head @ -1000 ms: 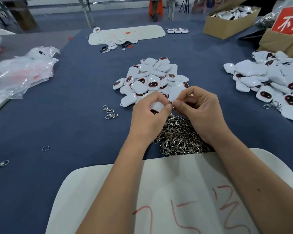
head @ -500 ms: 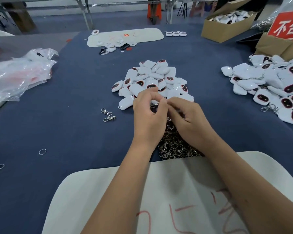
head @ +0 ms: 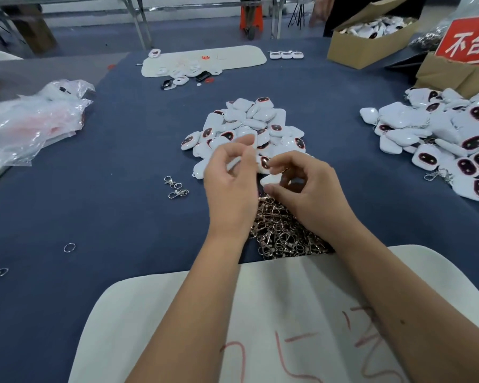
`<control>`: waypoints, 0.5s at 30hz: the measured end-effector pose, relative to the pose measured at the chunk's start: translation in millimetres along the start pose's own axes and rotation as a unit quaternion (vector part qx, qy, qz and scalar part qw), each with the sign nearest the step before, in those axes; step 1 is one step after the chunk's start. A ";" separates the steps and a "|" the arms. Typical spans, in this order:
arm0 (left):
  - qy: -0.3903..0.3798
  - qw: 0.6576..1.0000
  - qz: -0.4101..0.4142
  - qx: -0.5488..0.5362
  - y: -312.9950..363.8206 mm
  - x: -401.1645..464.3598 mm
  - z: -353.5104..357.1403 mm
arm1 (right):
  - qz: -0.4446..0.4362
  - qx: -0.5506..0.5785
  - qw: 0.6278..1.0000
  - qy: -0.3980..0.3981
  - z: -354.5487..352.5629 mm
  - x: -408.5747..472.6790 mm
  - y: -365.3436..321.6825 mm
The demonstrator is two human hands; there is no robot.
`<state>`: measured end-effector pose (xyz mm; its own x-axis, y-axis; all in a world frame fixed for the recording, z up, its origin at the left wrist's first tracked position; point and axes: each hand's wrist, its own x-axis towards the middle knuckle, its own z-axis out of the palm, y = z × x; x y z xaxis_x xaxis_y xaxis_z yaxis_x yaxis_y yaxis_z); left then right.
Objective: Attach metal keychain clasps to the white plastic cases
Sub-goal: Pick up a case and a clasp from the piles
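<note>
blurred left hand (head: 230, 175); clasp pile (head: 282, 233) half behind wrists

1. Bright, even light from above; soft shadows of both forearms fall on the white mat (head: 274, 286).
2. Left hand (head: 233, 183) is motion-blurred.
3. Glare glints on plastic bags (head: 33, 125), left of the mat.
4. Wide-angle bending at edges.

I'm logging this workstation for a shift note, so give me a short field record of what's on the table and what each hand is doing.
surface: blue felt table
centre pile: white cases
right pile: cases with clasps attached
clasp supply: heap of metal clasps, under the hands
loose clasps: two, left of the hands
left hand: fingers loosely spread, blurred, grip unclear
right hand: curled round a white case
near edge: white mat with red writing
</note>
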<state>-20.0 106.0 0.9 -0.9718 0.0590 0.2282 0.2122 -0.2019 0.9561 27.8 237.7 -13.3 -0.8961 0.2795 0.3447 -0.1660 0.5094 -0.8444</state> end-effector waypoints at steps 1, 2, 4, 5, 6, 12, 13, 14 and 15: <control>0.032 0.999 0.008 -0.008 -0.8 4.1 -4.0 | -0.004 -0.048 0.999 0.010 1.2 -0.2 -0.1; 0.057 0.998 0.010 -0.016 -1.9 7.8 -7.9 | -0.010 -0.096 0.995 0.009 2.6 -0.5 -1.1; 0.082 0.996 0.003 -0.023 -4.6 13.3 -13.6 | -0.018 -0.171 0.985 -0.018 6.7 0.3 -2.9; 0.086 0.996 -0.003 -0.021 -5.7 14.5 -15.1 | -0.020 -0.195 0.980 -0.032 9.2 0.4 -3.5; 0.088 0.996 -0.010 -0.020 -6.4 14.9 -15.7 | -0.015 -0.210 0.977 -0.039 11.0 0.6 -3.1; 0.034 0.998 -0.045 -0.021 -7.9 11.6 -14.3 | 0.009 -0.234 0.972 -0.011 13.5 1.7 -2.9; 0.021 0.998 -0.051 -0.023 -7.3 11.0 -14.3 | 0.003 -0.232 0.973 0.001 13.4 1.9 -3.9; 0.012 0.998 -0.058 -0.023 -7.0 10.6 -14.3 | 0.001 -0.229 0.973 0.020 14.1 1.6 -3.8; 0.003 0.998 -0.064 -0.022 -6.7 10.2 -13.9 | 0.003 -0.211 0.976 0.048 13.3 1.4 -2.8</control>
<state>-32.8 94.3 -5.8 -0.9913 0.0816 0.1032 0.0813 -0.2367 0.9682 21.5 225.9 -15.8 -0.8508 0.3480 0.3938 0.0422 0.7922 -0.6089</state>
